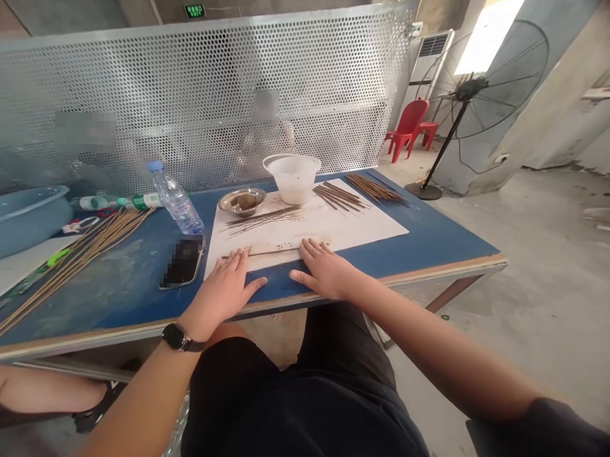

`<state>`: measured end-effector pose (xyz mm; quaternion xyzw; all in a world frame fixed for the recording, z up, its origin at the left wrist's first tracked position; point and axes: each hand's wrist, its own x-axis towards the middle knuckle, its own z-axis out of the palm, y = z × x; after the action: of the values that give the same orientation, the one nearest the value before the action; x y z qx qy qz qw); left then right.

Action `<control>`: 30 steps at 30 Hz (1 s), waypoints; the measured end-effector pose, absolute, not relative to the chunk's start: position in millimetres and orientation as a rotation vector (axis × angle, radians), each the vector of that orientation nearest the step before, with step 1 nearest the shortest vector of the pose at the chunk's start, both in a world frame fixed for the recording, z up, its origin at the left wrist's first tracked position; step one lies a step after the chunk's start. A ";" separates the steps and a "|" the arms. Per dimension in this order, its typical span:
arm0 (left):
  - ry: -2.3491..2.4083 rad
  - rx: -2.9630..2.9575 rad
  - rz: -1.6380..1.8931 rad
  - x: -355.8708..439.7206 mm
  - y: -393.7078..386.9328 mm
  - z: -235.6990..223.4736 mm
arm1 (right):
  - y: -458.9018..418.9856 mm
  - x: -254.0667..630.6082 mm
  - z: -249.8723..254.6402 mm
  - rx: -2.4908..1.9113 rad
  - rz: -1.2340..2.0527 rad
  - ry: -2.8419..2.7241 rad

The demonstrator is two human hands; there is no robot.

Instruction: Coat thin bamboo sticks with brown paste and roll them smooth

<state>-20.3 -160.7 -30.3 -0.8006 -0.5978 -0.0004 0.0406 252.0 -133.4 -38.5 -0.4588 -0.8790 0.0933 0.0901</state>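
My left hand [225,289] and my right hand [323,269] lie flat, palms down, at the near edge of a white paper sheet [350,223]. A thin brown incense stick [269,252] lies across the sheet, its middle running under my fingertips. Further up the sheet rests a loose group of dark thin sticks [262,219]. Thicker brown sticks [339,198] lie to its right. A white plastic tub [291,178] and a metal dish [242,202] holding brown paste stand at the sheet's far edge.
The blue table [424,256] holds a water bottle [176,197], a blurred phone [184,261] and a long bundle of bamboo sticks [73,264]. A blue basin [20,222] sits at left. A perforated metal screen [204,98] stands behind the table; a person's bare leg [34,389] shows lower left.
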 end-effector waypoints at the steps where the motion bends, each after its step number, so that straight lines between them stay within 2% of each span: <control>1: -1.852 -2.444 0.004 -20.1 -154.6 -29.0 | -128.4 249.7 -36.6 -1.386 0.270 -2.616; 7: -1.969 -2.423 0.114 -18.2 -119.0 -19.4 | -96.3 241.3 -27.7 -1.495 0.281 -2.616; 15: -1.846 -2.367 0.047 -30.8 -167.4 -28.8 | -136.9 263.5 -40.6 -1.326 0.255 -2.640; 25: -1.917 -2.428 0.036 -41.2 -124.4 -26.6 | -102.0 250.8 -34.9 -1.436 0.237 -2.602; 30: -1.860 -2.458 -0.014 -50.9 -151.1 -28.3 | -122.0 261.6 -44.1 -1.351 0.207 -2.588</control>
<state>-50.9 -151.1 -28.3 -0.7970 -0.6032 -0.0044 0.0296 261.6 -122.0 -44.1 -0.4590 -0.8791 0.0704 0.1072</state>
